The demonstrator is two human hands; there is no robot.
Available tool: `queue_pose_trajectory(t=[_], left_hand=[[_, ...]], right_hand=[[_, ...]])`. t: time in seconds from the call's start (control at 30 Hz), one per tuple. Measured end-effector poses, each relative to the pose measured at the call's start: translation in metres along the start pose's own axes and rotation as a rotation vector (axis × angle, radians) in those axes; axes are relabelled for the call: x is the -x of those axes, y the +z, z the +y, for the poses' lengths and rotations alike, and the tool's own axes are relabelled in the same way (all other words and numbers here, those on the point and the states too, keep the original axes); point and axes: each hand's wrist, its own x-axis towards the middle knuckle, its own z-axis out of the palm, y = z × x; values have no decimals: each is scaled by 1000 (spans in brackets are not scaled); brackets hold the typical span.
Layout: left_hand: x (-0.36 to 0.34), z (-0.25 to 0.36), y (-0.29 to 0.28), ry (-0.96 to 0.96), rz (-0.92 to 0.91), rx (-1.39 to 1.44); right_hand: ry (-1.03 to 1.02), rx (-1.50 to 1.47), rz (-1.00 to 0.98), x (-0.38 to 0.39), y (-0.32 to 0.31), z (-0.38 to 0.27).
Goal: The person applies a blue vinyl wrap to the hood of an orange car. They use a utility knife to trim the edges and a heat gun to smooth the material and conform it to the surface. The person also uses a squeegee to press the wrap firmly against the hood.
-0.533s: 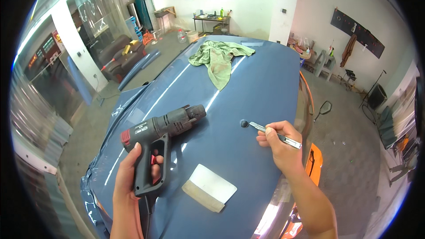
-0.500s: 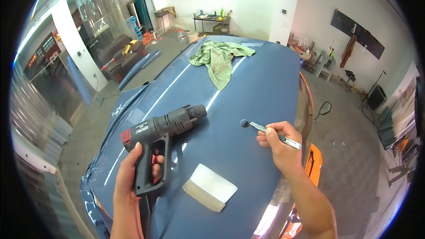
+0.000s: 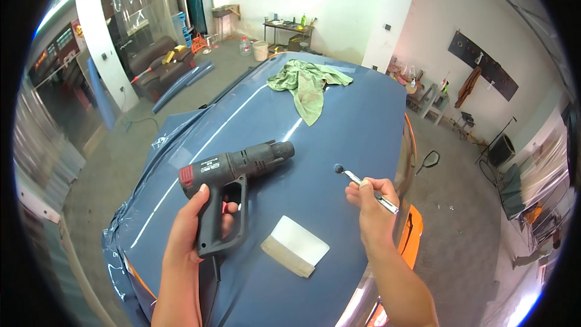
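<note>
My left hand grips the handle of a black heat gun with a red rear end. Its nozzle points right, above a car panel covered in blue-grey film. In my right hand is a slim silver snap-off utility knife, pinched like a pen. The blade tip reaches the edge of a small dark round spot on the panel; whether it touches cannot be told. Between my arms lies a white squeegee with a tan felt-like edge.
A crumpled green cloth lies at the panel's far end. Loose film hangs in folds along the left side. Orange bodywork shows at the right, near a side mirror. Farther back stand a brown sofa and a small table.
The knife tip has come closer to the dark spot, its handle tilting steeper. The heat gun has shifted slightly right and up in the picture, still in my left hand. The whole view has moved slightly.
</note>
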Motion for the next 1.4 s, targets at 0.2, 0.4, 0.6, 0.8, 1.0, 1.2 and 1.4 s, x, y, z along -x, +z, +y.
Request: queue_pose_trajectory(t=[0.2, 0.4, 0.6, 0.8, 1.0, 1.2, 1.4], left_hand=[[1, 1, 3, -26, 30, 24], [2, 2, 2, -46, 15, 38], [0, 3, -2, -52, -6, 49], [1, 4, 0, -60, 4, 35], [1, 3, -2, -80, 5, 83], [-1, 3, -3, -89, 24, 93], [-1, 4, -4, -94, 13, 69]], right_hand=[[44, -40, 82, 5, 15, 0], [-14, 8, 112, 11, 25, 3], [-35, 39, 99, 13, 23, 4], [-60, -72, 126, 15, 16, 2], [58, -130, -199, -49, -27, -34], [223, -145, -553, -131, -25, -43], [383, 178, -772, -157, 20, -47]])
